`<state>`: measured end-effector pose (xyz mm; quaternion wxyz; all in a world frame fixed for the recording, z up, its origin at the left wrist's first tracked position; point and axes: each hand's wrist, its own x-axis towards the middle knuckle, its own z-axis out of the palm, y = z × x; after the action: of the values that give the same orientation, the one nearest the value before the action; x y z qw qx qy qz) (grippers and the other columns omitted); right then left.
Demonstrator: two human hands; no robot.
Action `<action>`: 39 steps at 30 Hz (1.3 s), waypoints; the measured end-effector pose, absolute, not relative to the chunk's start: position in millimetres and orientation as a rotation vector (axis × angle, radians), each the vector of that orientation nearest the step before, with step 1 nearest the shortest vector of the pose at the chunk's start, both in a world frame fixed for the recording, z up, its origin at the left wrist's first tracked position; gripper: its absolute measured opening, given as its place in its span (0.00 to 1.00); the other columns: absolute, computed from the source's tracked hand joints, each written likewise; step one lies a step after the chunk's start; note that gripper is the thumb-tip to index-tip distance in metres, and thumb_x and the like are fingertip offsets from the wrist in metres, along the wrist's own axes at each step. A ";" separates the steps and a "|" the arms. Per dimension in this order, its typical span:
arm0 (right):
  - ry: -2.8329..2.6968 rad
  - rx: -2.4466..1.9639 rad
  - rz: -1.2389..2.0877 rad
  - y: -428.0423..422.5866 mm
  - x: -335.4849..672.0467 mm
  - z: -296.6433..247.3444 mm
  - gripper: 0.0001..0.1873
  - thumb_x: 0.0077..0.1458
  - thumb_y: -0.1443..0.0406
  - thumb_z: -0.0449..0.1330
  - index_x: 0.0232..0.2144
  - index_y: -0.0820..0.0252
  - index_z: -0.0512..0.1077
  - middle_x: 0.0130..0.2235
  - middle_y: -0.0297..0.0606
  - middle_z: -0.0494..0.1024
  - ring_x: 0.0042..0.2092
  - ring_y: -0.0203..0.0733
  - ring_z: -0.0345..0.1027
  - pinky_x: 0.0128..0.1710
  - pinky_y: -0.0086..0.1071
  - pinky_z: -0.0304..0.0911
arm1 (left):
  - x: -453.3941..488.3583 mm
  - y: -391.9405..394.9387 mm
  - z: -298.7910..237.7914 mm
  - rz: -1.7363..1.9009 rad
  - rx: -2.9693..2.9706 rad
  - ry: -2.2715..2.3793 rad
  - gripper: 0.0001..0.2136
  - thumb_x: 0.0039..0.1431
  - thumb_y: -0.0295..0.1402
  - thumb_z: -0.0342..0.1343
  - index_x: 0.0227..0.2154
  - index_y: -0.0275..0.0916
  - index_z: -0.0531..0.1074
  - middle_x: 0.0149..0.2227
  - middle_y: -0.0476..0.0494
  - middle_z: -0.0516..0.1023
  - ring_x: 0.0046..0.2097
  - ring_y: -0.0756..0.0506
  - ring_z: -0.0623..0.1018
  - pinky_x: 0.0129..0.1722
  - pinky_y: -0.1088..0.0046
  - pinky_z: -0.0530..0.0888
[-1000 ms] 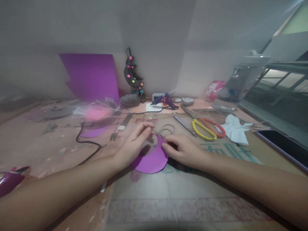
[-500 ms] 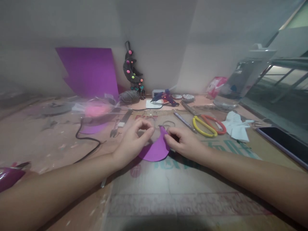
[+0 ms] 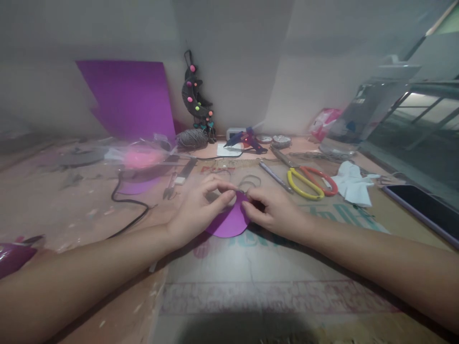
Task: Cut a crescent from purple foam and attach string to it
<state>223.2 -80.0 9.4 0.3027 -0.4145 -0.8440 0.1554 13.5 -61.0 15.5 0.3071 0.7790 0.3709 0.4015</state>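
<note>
A rounded purple foam or paper piece [image 3: 230, 223] with a narrow top is held between my hands, above a printed cardboard sheet [image 3: 272, 267]. My right hand [image 3: 274, 208] pinches its right edge near the top. Thumb and forefinger of my left hand [image 3: 201, 205] close together at the narrow top, where a small dark bit shows; whether they grip the purple piece or that bit is hard to make out. A thin grey cord loop [image 3: 250, 180] lies just behind the fingertips.
Yellow-and-red-handled scissors [image 3: 304, 184], a pen [image 3: 274, 176], a white cloth [image 3: 353, 184] and a phone [image 3: 425, 210] lie at right. Behind stand a glue gun [image 3: 247, 140], grey yarn [image 3: 191, 138], a crescent ornament [image 3: 195, 98] and a purple sheet [image 3: 132, 100]. A black cable [image 3: 134, 203] curves at left.
My left thumb and forefinger have moved right and closed onto the top of the purple piece, where they were apart from it before. My right hand keeps its pinch. The view has shifted slightly.
</note>
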 end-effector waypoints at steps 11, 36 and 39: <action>-2.150 -1.133 0.370 -81.0 223.5 13.8 0.15 0.62 0.63 0.54 0.23 0.58 0.61 0.22 0.28 0.63 0.24 0.32 0.56 0.26 0.27 0.49 | 15.5 -58.8 12.1 0.911 2.061 1.022 0.10 0.65 0.38 0.57 0.42 0.39 0.77 0.42 0.45 0.80 0.45 0.44 0.77 0.49 0.66 0.71; -2.385 -0.864 -0.150 -91.7 225.0 20.8 0.07 0.64 0.66 0.54 0.38 0.62 0.71 0.34 0.41 0.78 0.34 0.42 0.67 0.35 0.35 0.58 | 20.8 -63.8 4.0 0.951 1.784 0.856 0.12 0.66 0.36 0.54 0.47 0.41 0.78 0.45 0.43 0.82 0.51 0.41 0.78 0.55 0.62 0.73; -2.383 -0.899 -0.146 -89.6 227.2 20.0 0.06 0.63 0.66 0.54 0.36 0.62 0.70 0.32 0.40 0.76 0.33 0.42 0.65 0.35 0.35 0.57 | 22.4 -59.1 8.3 1.014 1.638 0.878 0.10 0.65 0.36 0.54 0.43 0.40 0.77 0.33 0.46 0.80 0.40 0.45 0.78 0.41 0.70 0.75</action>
<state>227.2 -89.6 20.0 0.2908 -0.3373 -0.8937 -0.0549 22.4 -59.1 8.3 0.4902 0.6743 0.3614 0.4177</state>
